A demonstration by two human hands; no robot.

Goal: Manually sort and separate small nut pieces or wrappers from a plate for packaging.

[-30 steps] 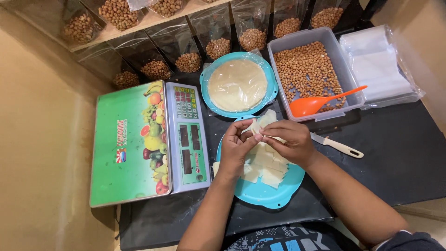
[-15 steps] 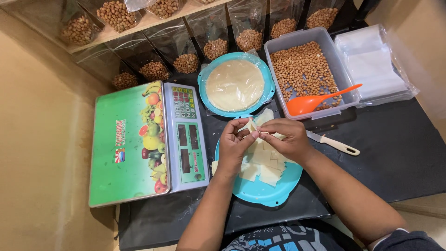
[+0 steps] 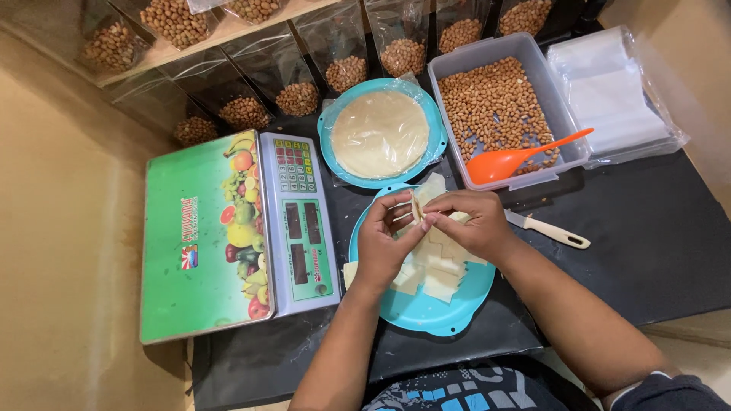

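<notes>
hands: left hand (image 3: 384, 243) and right hand (image 3: 470, 224) together at frame centre, fingertips pinched on one pale pastry square (image 3: 417, 207).
change: the square has lifted off the pile since a second ago, so peeling looks under way.
below: cut squares (image 3: 440, 275) on blue plate (image 3: 426, 316).
left: fruit-print scale (image 3: 228, 236).
far: round wrapper plate (image 3: 381, 133), peanut tub (image 3: 499, 106), orange spoon (image 3: 518, 156).

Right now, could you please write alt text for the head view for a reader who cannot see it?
Two bare hands, left hand and right hand, pinch a small pale dough square together above a round turquoise plastic plate of similar squares. Nearby sit a green fruit-printed digital scale and a clear plastic tub of peanuts with an orange spoon.
</notes>
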